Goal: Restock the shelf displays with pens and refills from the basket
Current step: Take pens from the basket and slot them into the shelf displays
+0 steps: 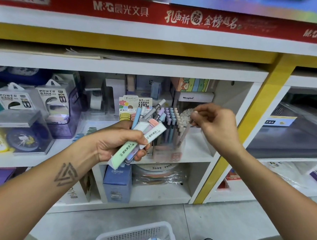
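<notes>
Pens [155, 111] and flat refill boxes [133, 146] were all bunched in the left hand [115, 144], fingers curled tight around the lot, held up right in front of the middle shelf [194, 155]. Right hand [216, 123] was pinching one pale pink pen [184, 133] near its top, tip down at the edge of the pen display [169, 124], which was already packed with pastel pens standing upright. Power bank boxes [52, 98] sat further left on the same shelf. Down on the floor, the white basket [120, 237] had a few more boxes lying in it.
</notes>
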{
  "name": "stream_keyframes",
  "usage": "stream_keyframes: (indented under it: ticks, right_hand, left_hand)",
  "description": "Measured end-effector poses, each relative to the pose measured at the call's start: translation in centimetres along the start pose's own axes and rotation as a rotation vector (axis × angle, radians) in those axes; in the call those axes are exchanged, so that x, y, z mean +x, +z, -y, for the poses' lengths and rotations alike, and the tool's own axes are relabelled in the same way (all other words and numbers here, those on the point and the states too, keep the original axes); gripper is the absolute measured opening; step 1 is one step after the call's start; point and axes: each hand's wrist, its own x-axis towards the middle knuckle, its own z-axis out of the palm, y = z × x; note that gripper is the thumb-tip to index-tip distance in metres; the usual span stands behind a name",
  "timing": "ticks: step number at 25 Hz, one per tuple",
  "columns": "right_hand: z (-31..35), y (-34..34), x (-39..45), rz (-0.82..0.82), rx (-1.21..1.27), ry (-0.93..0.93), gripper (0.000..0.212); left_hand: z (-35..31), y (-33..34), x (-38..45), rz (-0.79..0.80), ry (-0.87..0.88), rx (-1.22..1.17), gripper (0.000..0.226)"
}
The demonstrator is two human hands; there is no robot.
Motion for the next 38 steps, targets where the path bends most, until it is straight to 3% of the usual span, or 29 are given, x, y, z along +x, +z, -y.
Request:
stream_keyframes:
  ticks: [3, 12, 18, 19, 21, 24, 28, 38]
  right_hand:
    - [-0.6, 0.2, -1.3, 0.088, -0.215, -0.070, 0.018]
    - [-1.1, 0.6, -2.2, 0.212, -0.323, -0.165, 0.003]
    - [-0.9, 1.3, -1.1, 0.212, -0.621, -0.219, 0.017]
    - [-0.6, 1.4, -0.8, 0.174, -0.541, -0.176, 0.017]
    - [0.4, 1.8, -0.1, 0.113, -0.134, 0.035, 0.015]
    - [2.1, 3.0, 0.3, 0.163, 0.382, 0.348, 0.017]
    - [2.6, 4.2, 0.6, 0.195, 0.541, 0.453, 0.020]
    - [3.8, 6.9, 0.9, 0.044, 0.714, 0.398, 0.016]
  left_hand:
    - [0.1, 0.8, 0.1, 0.014, -0.001, -0.002, 0.036]
    - [0.6, 0.6, 0.1, 0.016, -0.007, 0.032, 0.045]
    - [0.9, 0.9, 0.2, 0.063, 0.042, 0.031, 0.039]
    - [0.9, 1.0, 0.1, 0.072, 0.036, 0.025, 0.038]
    - [1.0, 1.2, 0.1, 0.082, 0.022, 0.015, 0.032]
    - [1.1, 1.4, 0.0, 0.080, 0.006, 0.042, 0.030]
    - [1.0, 1.2, -0.2, 0.079, -0.013, 0.087, 0.033]
    - [0.4, -0.2, -0.8, 0.118, 0.007, 0.016, 0.030]
